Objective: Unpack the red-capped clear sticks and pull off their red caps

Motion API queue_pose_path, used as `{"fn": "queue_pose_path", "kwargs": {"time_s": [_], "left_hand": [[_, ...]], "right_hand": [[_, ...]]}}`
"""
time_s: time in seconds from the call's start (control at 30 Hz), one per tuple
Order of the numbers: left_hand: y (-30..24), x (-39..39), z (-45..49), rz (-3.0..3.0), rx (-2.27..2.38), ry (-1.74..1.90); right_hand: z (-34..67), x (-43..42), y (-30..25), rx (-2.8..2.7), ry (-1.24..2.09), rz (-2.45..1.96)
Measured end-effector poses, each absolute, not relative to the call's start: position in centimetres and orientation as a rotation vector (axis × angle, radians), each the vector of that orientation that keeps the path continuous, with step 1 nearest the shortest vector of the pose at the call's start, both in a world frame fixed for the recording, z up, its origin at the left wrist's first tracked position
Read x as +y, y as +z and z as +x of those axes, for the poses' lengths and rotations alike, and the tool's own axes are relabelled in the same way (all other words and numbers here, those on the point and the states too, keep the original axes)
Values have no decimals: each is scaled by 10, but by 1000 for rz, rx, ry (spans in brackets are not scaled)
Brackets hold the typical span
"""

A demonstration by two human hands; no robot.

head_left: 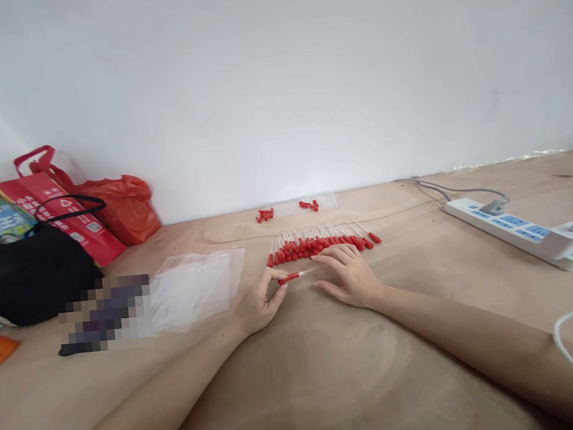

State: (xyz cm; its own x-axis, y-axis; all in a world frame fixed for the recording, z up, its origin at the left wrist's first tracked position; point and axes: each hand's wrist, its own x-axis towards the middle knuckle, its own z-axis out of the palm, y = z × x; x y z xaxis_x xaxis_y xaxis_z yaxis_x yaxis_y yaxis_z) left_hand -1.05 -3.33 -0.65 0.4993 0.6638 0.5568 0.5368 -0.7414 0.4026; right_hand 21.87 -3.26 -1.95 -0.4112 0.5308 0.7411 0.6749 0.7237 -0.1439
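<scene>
Soft light brightens the wall [286, 94]; shadows are faint; one patch [109, 314] is pixelated.

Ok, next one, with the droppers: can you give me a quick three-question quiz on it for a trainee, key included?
1. Which hand grips the red end of the single dropper in front of the row of droppers?
2. True or false: the power strip lies to the left of that row.
3. Where are the clear plastic bags relative to the left hand?
A) to its right
B) to its left
C) between the two hands

Key:
1. The left hand.
2. False; it lies to the right.
3. B
</scene>
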Motion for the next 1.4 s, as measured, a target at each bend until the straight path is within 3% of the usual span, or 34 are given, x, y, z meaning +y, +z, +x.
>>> {"fn": "queue_pose_path", "kwargs": {"time_s": [0.4,1.23,1.4], "left_hand": [[-1,-27,2,2602,997,893],[-14,-32,-1,2738,914,1000],[-14,-27,-20,2642,1128,1092]], "right_hand": [[203,-22,-22,-2224,-276,-891],[210,-31,-20,-2303,-219,-748],[231,-29,-20,-2240,-196,-901]]}}
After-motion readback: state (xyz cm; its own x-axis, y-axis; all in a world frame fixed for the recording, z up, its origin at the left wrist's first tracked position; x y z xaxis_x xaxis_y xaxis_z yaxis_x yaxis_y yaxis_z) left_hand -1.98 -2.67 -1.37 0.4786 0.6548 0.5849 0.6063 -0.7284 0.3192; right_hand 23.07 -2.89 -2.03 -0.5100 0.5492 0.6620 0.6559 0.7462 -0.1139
